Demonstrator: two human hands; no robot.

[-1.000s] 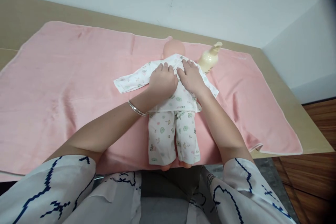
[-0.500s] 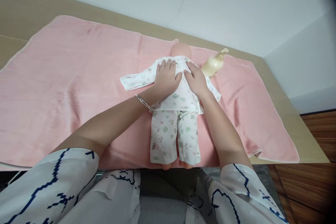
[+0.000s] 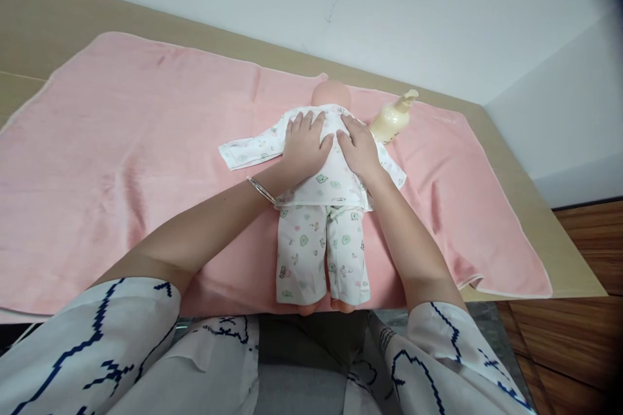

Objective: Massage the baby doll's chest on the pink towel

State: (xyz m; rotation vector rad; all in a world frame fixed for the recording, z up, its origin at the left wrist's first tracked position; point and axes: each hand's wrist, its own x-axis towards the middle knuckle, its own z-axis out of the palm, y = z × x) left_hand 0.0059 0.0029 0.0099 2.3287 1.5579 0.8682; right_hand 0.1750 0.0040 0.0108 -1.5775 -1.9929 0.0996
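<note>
A baby doll (image 3: 321, 233) in a white printed shirt and trousers lies lengthwise on a pink towel (image 3: 121, 162), head away from me, feet at the table's near edge. My left hand (image 3: 304, 146) rests flat on the doll's upper back, fingers stretched out toward the neck; a silver bangle sits on that wrist. My right hand (image 3: 359, 148) lies flat beside it on the right half of the back, fingers spread. Both palms press on the shirt and hold nothing.
A cream pump bottle (image 3: 392, 122) lies on the towel just right of the doll's head. The towel covers a tan table (image 3: 530, 207) set against a white wall. A wooden floor shows at the right.
Both hands slid a little up the doll's back toward the neck and now stay there. The view shifted slightly.
</note>
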